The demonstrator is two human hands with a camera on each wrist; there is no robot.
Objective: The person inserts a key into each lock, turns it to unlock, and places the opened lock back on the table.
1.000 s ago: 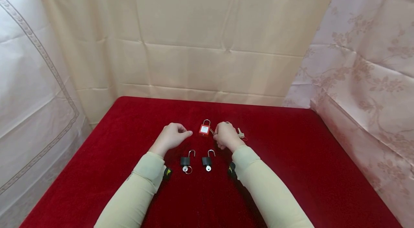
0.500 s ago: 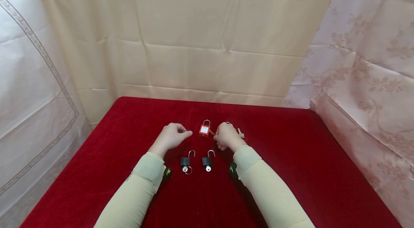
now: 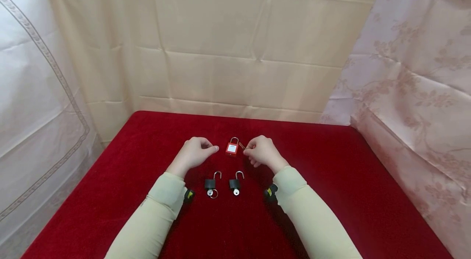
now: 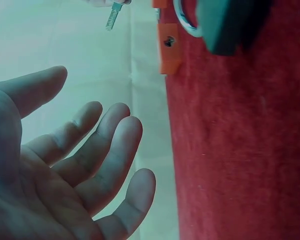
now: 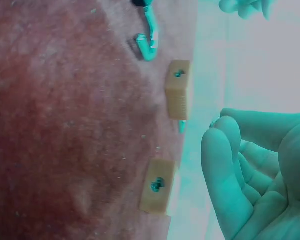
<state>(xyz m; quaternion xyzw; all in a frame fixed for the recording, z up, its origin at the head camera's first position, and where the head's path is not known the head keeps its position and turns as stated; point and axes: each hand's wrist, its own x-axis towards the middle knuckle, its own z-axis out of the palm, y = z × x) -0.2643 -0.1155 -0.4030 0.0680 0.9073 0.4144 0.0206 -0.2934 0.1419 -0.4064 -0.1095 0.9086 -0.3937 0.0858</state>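
Note:
My right hand (image 3: 263, 150) pinches a small key (image 3: 241, 146) between thumb and fingertips, just right of a red padlock (image 3: 232, 148) with a white label. The left wrist view shows the blade of that key (image 4: 111, 17) pointing down. In the right wrist view a second padlock (image 5: 158, 187) stands with its keyhole facing me; my right hand hides it in the head view. My left hand (image 3: 196, 152) hovers left of the red padlock, fingers loosely bent, holding nothing. The red padlock's shackle looks closed.
Nearer to me lie two black padlocks, a left one (image 3: 210, 184) and a right one (image 3: 234, 184), shackles open, keys in them. A key ring (image 3: 214, 194) hangs from the left one's key. Red cloth covers the table (image 3: 147, 136); a beige curtain (image 3: 220, 46) hangs behind.
My right hand has shifted slightly right and away from me, and the key in it now points up beside the red padlock. Another key right of that hand is out of sight. My left hand stays nearly still.

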